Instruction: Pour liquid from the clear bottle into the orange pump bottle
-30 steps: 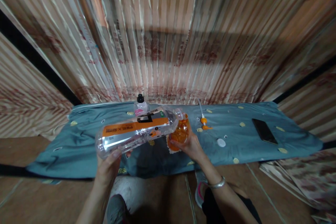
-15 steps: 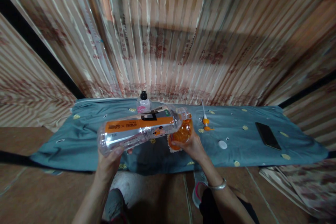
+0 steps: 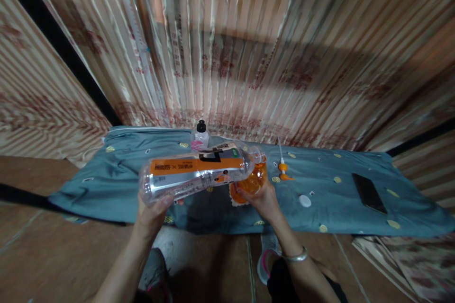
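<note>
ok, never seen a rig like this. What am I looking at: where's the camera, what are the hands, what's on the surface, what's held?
No machine here: these are a person's own bare hands, seen from one camera worn on the head, looking forward and down. The left hand holds a large clear bottle tipped nearly on its side. The right hand grips an orange bottle beside the clear one's neck; whether the two touch is hard to tell. On the blue-green cloth are a black-capped bottle behind, and to the right an orange-and-white pump top, a white disc and a dark, phone-like slab.
</note>
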A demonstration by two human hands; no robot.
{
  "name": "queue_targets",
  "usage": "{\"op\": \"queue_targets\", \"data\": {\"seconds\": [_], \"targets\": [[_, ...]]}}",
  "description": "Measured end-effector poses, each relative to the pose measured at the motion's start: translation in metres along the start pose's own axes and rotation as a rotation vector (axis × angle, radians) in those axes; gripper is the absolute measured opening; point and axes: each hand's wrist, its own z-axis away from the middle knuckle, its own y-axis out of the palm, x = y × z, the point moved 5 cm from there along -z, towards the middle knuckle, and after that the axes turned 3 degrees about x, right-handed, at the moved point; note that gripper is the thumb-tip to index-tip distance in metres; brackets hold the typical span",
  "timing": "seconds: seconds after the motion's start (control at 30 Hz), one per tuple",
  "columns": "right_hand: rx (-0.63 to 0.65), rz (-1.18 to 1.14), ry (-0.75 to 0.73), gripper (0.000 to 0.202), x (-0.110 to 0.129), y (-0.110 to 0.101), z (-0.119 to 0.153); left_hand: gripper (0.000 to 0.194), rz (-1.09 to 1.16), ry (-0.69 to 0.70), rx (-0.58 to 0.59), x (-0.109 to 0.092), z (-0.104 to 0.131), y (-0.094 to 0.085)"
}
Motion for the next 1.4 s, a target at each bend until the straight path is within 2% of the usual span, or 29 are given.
{"op": "queue_targets", "data": {"seconds": [0.1,0.3,0.43,0.53,0.6,0.83,1.0,1.07,1.2,1.4], "targets": [[0.002,-0.016,-0.009,0.087,0.003,-0.001,-0.001,0.083,-0.003,-0.005,0.011,0.003,0.001,-0.002],[0.036,-0.055,-0.031,0.079,0.007,-0.003,-0.004,0.092,-0.004,0.031,-0.034,0.001,0.003,-0.007],[0.035,-0.031,-0.037,0.082,0.004,-0.006,-0.009,0.076,-0.036,0.062,0.002,-0.004,0.004,0.007],[0.052,-0.021,-0.048,0.083,0.002,-0.007,-0.012,0.072,-0.032,0.159,-0.047,-0.009,0.004,0.016],[0.076,-0.026,-0.059,0.085,0.001,-0.006,-0.014,0.075,-0.034,0.197,-0.055,-0.011,0.003,0.02],[0.127,-0.067,-0.045,0.092,-0.003,-0.003,-0.016,0.083,-0.055,0.194,-0.04,-0.011,0.004,0.02],[0.085,-0.093,-0.031,0.111,-0.005,-0.002,-0.013,0.082,-0.078,0.197,-0.04,-0.012,0.003,0.018],[0.058,-0.106,-0.01,0.113,-0.007,-0.001,-0.011,0.083,-0.088,0.2,-0.037,-0.01,0.003,0.018],[0.033,-0.104,0.014,0.098,-0.011,0.001,-0.009,0.083,-0.091,0.226,-0.025,-0.011,0.004,0.019],[0.0,-0.141,0.007,0.08,-0.012,0.005,-0.009,0.087,-0.097,0.173,-0.016,-0.016,0.003,0.016]]}}
